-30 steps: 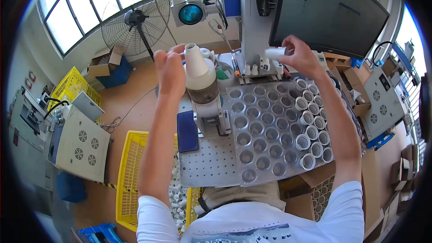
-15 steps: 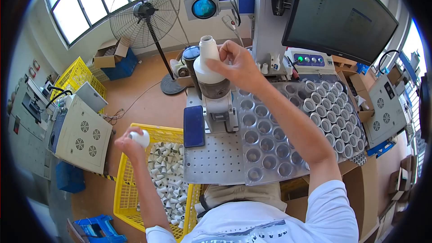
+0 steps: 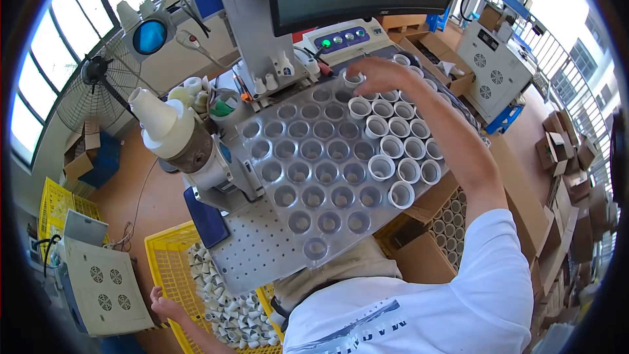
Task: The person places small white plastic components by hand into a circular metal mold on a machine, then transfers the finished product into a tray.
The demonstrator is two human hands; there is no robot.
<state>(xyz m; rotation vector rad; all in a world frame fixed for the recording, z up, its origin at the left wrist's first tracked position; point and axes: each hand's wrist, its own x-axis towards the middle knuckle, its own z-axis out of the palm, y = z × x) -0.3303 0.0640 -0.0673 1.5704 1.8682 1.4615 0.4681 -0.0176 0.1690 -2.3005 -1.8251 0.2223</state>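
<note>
R hand point(image 3: 380, 75) pinching wht cup point(image 3: 352, 80) @ tray point(image 3: 341, 238); L hand point(image 3: 166, 305) spread nr bskt point(image 3: 169, 265)

The tray point(image 3: 314, 210) is silvery grey, patterned with rows of round wells; the cups point(image 3: 392, 147) at its right are plain white. Left of the tray, a white cone point(image 3: 151, 118) tops a mottled brown band point(image 3: 187, 151), near a dark blue pad point(image 3: 206, 217). Below-left of the tray, a grey plate point(image 3: 252, 249) has a grid of dot-like holes, and a yellow basket point(image 3: 160, 269) shows latticework. Beyond the tray, a cream box point(image 3: 373, 39) bears a green light point(image 3: 325, 44).
</note>
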